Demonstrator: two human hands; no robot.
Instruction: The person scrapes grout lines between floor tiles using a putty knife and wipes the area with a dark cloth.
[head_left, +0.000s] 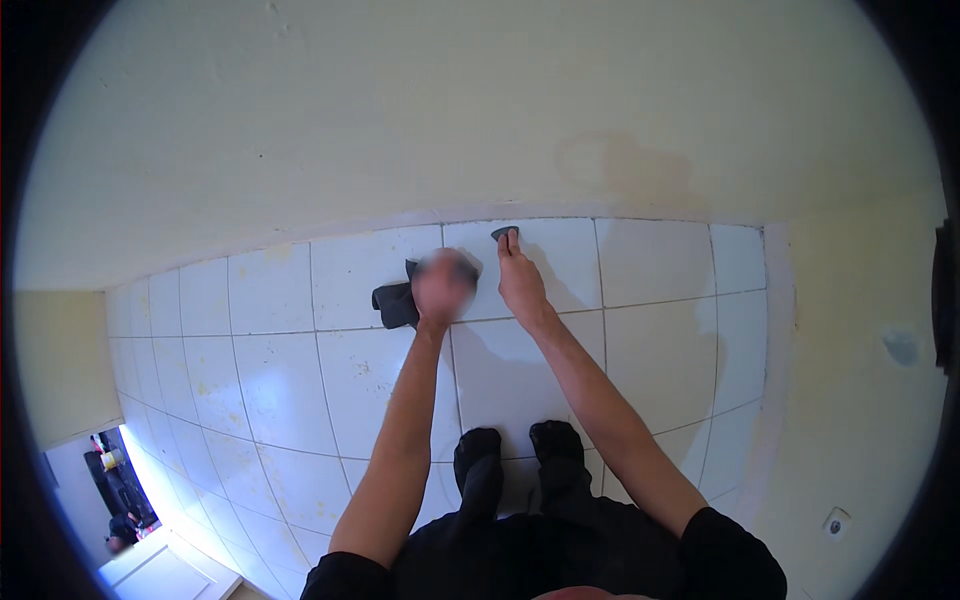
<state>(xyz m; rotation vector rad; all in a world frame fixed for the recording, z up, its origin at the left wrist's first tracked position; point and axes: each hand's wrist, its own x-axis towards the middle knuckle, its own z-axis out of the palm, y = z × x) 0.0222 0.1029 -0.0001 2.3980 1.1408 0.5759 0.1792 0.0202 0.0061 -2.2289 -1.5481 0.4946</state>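
White tiled floor (300,370) fills the mid frame, pale yellow wall (400,120) above it, meeting at a pinkish seam running 9 to 3 o'clock. Person crouches, both forearms coming up from 6 o'clock, dark socked feet (520,450) between them. Dark cloth (397,303) lies on a tile just under the seam, bunched, long axis roughly 7 to 1 o'clock, its bulk sticking out at 8 o'clock from the left hand (442,287). Left hand sits on top of the cloth, blurred, looks closed around it but can't tell the grip for sure. Right hand (520,280) is just beside it at 3 o'clock, fingers stretched straight toward 12, pressing or pinching a small dark scraper-like piece (503,233) against the tile right at the wall seam; only its tip shows past the fingertips, pointing approx 11 o'clock, so its long axis can't be read. Right hand is nearer the small piece, left nearer the cloth; hands close but apart
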